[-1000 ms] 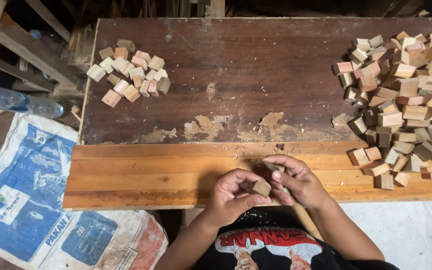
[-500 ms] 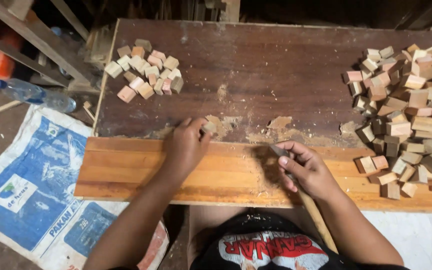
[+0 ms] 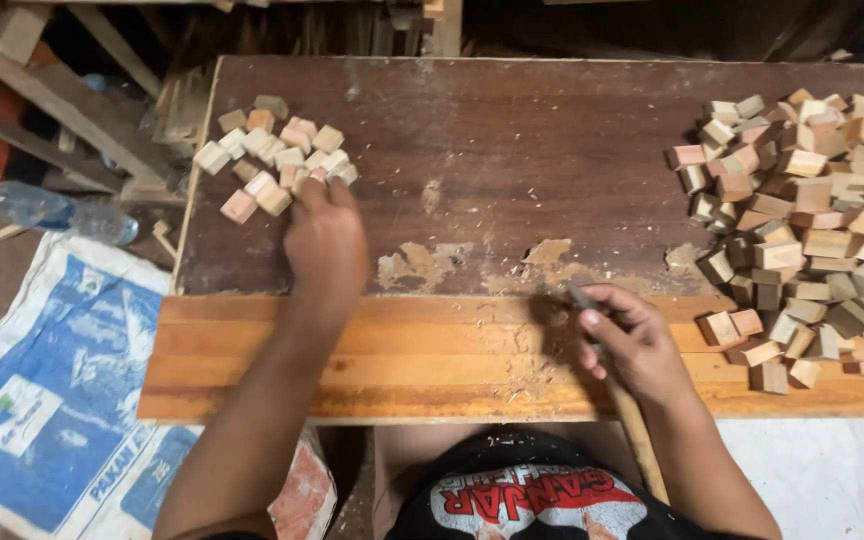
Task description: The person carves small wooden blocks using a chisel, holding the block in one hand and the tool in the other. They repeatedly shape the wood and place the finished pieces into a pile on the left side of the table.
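My left hand (image 3: 324,235) reaches to the small pile of wooden blocks (image 3: 270,158) at the table's far left, fingertips touching its near edge; whether it still holds a block is hidden. My right hand (image 3: 630,338) rests on the light wooden plank (image 3: 392,352) at the front, closed around a wooden-handled chisel (image 3: 634,425) whose metal blade points toward the table. Wood shavings lie around the blade tip. A large heap of wooden blocks (image 3: 802,220) covers the right side of the dark table (image 3: 512,150).
A blue and white sack (image 3: 42,400) lies on the floor at the left, with a plastic bottle (image 3: 47,210) and wooden slats beyond it. A white cloth (image 3: 832,470) lies at the lower right. Worn patches and shavings mark the table's middle.
My left hand moved from beside the right hand at the plank, across the table, to the small block pile at the far left. My right hand stayed on the plank with the chisel.
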